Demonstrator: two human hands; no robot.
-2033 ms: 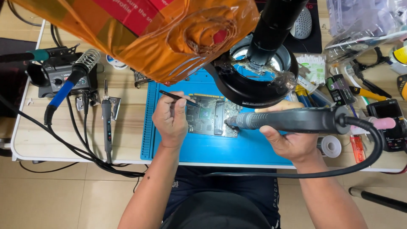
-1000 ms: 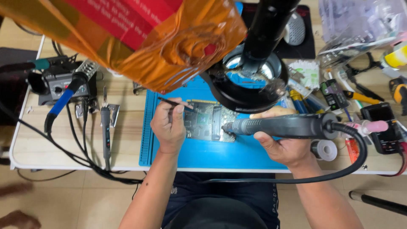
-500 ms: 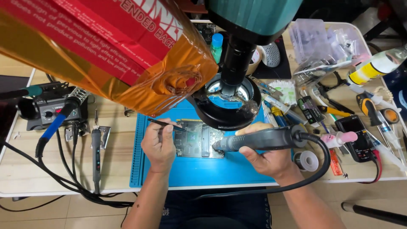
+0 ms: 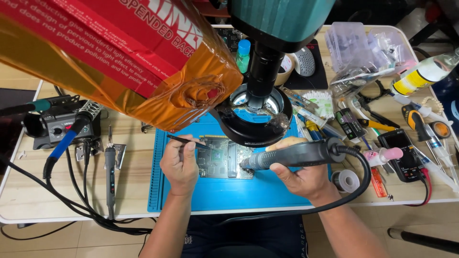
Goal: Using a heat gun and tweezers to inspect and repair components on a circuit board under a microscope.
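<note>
So right now I've got my right hand wrapped tight around the hot air handle, nozzle tipped down at the right edge of the circuit board, hovering just over it from what I can tell. My left hand is pinching a pair of tweezers, tips angled toward the board's top left corner, with the heel of the hand resting on the blue mat beside the board. The board itself sits flat in the middle of the mat, right under the microscope ring light. My read is I'm mid-heating a part, so next up needs a steady nozzle and a gentle tweezer nudge, no yanking. Past that, the soldering station sits off left and the multimeter is over on the right.
</note>
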